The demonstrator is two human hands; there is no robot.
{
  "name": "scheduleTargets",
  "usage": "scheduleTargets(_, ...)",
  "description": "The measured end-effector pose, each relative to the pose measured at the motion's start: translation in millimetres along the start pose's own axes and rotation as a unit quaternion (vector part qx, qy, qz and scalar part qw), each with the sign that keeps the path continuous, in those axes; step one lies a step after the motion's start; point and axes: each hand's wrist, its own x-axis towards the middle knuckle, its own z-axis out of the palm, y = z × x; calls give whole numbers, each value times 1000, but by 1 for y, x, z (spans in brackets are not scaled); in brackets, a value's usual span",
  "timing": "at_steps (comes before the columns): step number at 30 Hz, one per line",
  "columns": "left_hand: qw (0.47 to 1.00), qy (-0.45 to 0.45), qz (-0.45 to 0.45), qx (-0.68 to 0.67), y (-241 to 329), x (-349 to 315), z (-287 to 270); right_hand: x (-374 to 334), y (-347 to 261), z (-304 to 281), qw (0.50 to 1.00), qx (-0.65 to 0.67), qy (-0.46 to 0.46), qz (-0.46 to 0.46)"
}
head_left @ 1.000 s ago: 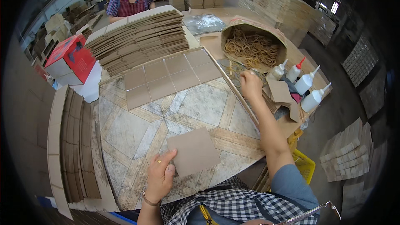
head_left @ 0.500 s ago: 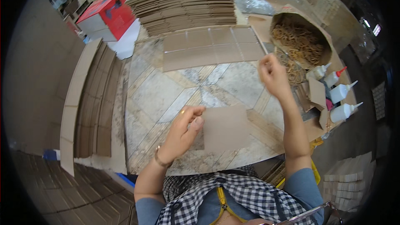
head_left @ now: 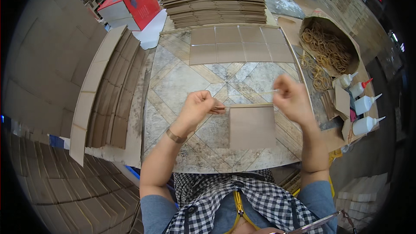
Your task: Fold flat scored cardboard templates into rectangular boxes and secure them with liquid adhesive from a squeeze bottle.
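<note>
Head view: right grip [head_left: 289, 97] blurred (contents unclear) near cardboard [head_left: 252, 129]

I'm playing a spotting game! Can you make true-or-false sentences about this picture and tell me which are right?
The left hand is near the brown square. True.
The open sack is at the left. False: the open sack is at the right.
Every bottle has a white tip. False: one bottle has a red tip.
The red and white box is at the upper left. True.
The right hand is inside the sack. False: the right hand is above the patterned tabletop.
</note>
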Motion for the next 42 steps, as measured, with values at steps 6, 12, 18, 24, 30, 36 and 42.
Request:
scheduleTargets(6, 991, -52, -122, 5, -26, 13, -2, -21, 56, -31, 955, 201, -36, 215)
scheduleTargets(12, 986, 30, -124, 106, -49, 5, 29, -42, 76, 49, 934, 187, -103, 287)
scheduleTargets(18, 986, 11, 163, 47, -45, -23, 42, -44, 34, 37, 919, 363, -81, 131)
scheduleTargets(24, 965, -61, 242, 77, -50, -24, 16, -49, 61, 60, 954, 295, 21, -46)
scheduleTargets(30, 995, -85, 32, 45, -47, 13, -3, -11, 85, 54, 931, 337, -115, 79)
scheduleTargets(36, 978, -171, 103, 60, -73, -41, -3, -86, 85, 34, 948, 295, -117, -27)
scheduleTargets(42, 999, -2, 24, 30, -63, -58, 30, -102, 43, 39, 889, 439, -40, 123)
